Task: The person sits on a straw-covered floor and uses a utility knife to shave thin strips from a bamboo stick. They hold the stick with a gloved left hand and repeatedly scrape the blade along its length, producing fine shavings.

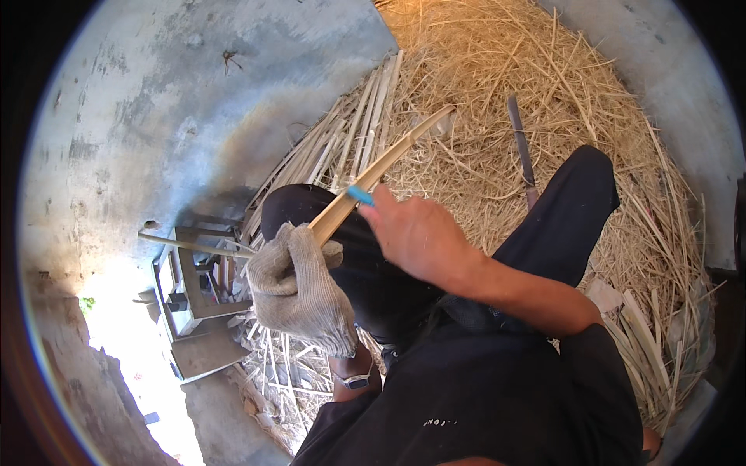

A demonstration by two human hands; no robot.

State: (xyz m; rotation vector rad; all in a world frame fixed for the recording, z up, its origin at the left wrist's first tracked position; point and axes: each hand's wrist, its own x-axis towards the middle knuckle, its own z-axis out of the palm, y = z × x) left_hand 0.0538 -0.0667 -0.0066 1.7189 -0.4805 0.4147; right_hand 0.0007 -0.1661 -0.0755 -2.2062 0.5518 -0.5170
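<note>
My left hand (301, 287), in a knitted grey-white work glove, is closed around the near end of a split bamboo strip (388, 158). The pale strip slants up and away to the right, above my bent left knee. My bare right hand (423, 237) is a fist against the strip's side, just beyond the glove. From its thumb side pokes a bright blue piece (360, 195) that lies across the bamboo; the rest of what it holds is hidden in the fist. A long knife (521, 140) with a dark blade lies on the shavings beyond my right knee.
Curly bamboo shavings (482, 62) cover the floor ahead and to the right. Long split strips (373, 116) lie along the left wall (186, 101). A wooden stool-like frame (194, 287) stands at left, beside a bright opening. More strips (641, 342) lie at right.
</note>
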